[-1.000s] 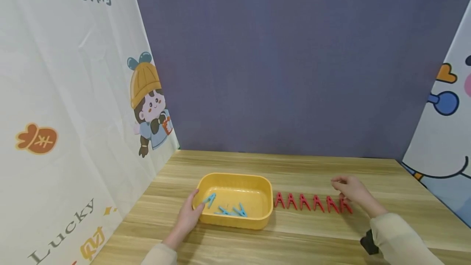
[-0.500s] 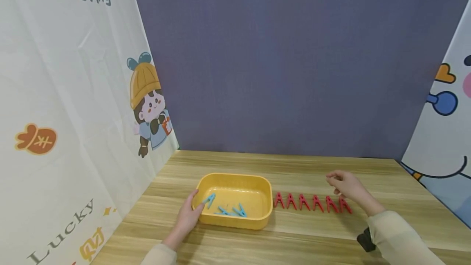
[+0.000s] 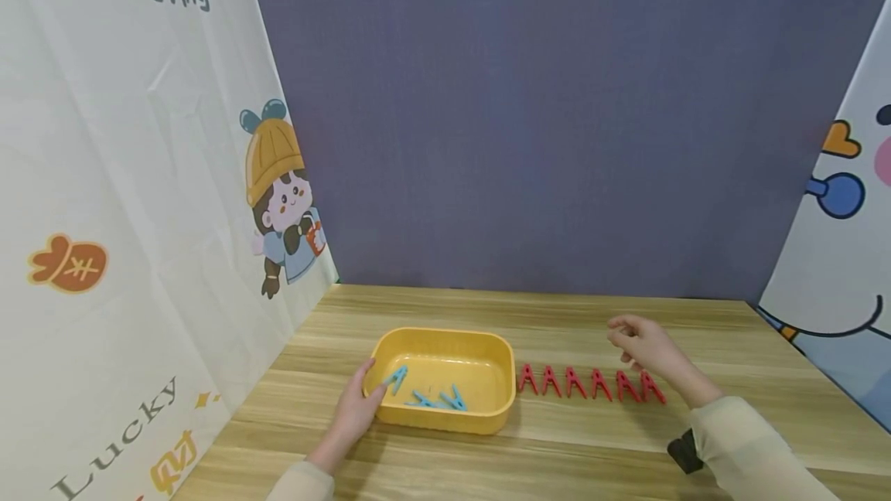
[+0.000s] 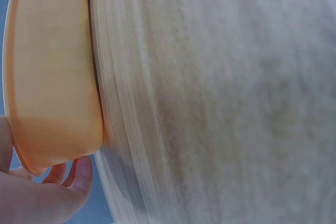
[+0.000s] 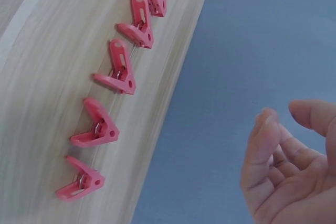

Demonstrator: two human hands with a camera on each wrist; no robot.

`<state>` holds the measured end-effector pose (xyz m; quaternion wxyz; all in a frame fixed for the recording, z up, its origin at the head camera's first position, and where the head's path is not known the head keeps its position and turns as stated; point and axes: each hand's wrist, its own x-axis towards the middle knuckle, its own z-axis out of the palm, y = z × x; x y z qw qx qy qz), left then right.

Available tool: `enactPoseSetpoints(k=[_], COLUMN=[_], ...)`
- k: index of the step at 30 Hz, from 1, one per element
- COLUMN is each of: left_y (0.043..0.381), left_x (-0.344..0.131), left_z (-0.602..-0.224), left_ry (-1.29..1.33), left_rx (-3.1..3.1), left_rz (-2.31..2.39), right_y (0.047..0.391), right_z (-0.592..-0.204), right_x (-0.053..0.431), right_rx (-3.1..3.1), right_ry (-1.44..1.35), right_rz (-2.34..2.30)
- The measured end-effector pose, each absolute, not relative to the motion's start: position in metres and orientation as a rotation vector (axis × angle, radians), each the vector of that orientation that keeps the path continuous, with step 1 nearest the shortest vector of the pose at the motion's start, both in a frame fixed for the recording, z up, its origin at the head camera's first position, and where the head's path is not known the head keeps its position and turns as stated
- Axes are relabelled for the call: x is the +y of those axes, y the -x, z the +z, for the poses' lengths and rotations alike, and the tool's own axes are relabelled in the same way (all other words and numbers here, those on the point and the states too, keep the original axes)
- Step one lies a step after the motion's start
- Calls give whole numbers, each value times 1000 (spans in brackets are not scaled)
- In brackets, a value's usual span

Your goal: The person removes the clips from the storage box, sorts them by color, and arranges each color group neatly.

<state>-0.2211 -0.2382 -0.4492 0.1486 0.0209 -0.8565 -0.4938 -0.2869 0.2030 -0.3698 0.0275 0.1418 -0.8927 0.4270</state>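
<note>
A yellow plastic basin [image 3: 445, 424] sits on the wooden table, with several blue clothespins [image 3: 454, 398] lying in it. My left hand [image 3: 356, 408] holds the basin's left end, thumb at the rim and fingers along the outside wall; the left wrist view shows this grip on the wall [image 4: 58, 77]. To the right of the basin, several red clothespins [image 3: 574, 383] stand in a row on the table. Above the right end of that row hovers my right hand [image 3: 650, 348], its fingers loosely bent. Nothing lies between the thumb and fingers of the right hand [image 5: 289, 166] in the right wrist view.
A small black object [image 3: 685, 452] shows beside the right sleeve. Behind the table hangs a dark blue cloth [image 3: 529, 122]. Printed white sheets flank it, one on the left [image 3: 160, 199] and one on the right [image 3: 828, 269].
My right hand has risen and shifted a little left, away from the last red clothespin, which now shows fully. The left hand, basin and clothespins stay put.
</note>
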Motion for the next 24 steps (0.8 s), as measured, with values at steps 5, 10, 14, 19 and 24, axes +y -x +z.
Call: enactPoseSetpoints(k=[5,10,14,19,24], left_y=[221,220,221,221,221], left_x=[-238,-238,-238,-238,-238], left_z=[-449,-449,-449,-449,-449], left_ry=[-60,-49,-44,-47,-49], left_rx=[-2459,-2455,-2455,-2460,-2463], left_rz=[-1414,-1422,-1431,-1419,-1421], right_y=[286,287,288,288,289], right_z=[-366,-366,-365,-363,-361], right_x=[199,195,192,186,179], right_rx=[-2763,-2757,-2748,-2737,-2729], right_ry=[-430,-436,-445,-471,-497], right_rz=[1316,1311,1319,1322,1316])
